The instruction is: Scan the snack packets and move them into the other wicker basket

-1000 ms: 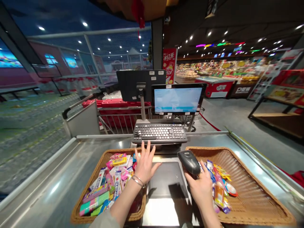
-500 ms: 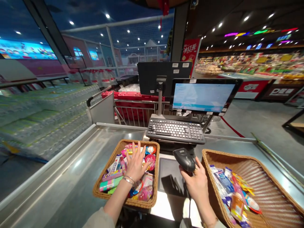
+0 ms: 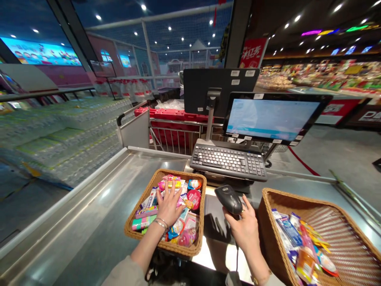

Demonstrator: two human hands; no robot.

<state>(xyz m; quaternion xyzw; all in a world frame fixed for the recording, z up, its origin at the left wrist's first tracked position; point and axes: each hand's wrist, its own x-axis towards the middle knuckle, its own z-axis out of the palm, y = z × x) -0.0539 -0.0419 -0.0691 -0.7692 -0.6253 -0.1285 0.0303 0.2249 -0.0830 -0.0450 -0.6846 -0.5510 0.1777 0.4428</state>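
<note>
My left hand (image 3: 169,208) lies over the left wicker basket (image 3: 200,222), palm down with its fingers spread on the small packets. Around it in that basket are a round pink-red pack (image 3: 193,199), a small blue-and-orange cup (image 3: 194,184), a green roll-shaped pack (image 3: 144,223) and a pink-capped container (image 3: 187,236). Gripped in my right hand (image 3: 244,226) is a black barcode scanner (image 3: 228,199), held above the grey plate (image 3: 212,208) between the baskets. Whether the left fingers pinch any single packet, I cannot tell.
To the right, a second wicker basket (image 3: 267,234) holds blue packets (image 3: 288,230) and an orange bottle-like item (image 3: 305,263). Behind stand a keyboard (image 3: 228,161) and a lit monitor (image 3: 272,117). The metal counter (image 3: 101,214) has a raised edge. The scanner's cord hangs down.
The view has shifted, so the baskets and counter sit a little differently in it. My left hand's fingers have lowered onto the packets. The scanner stays in my right hand.
</note>
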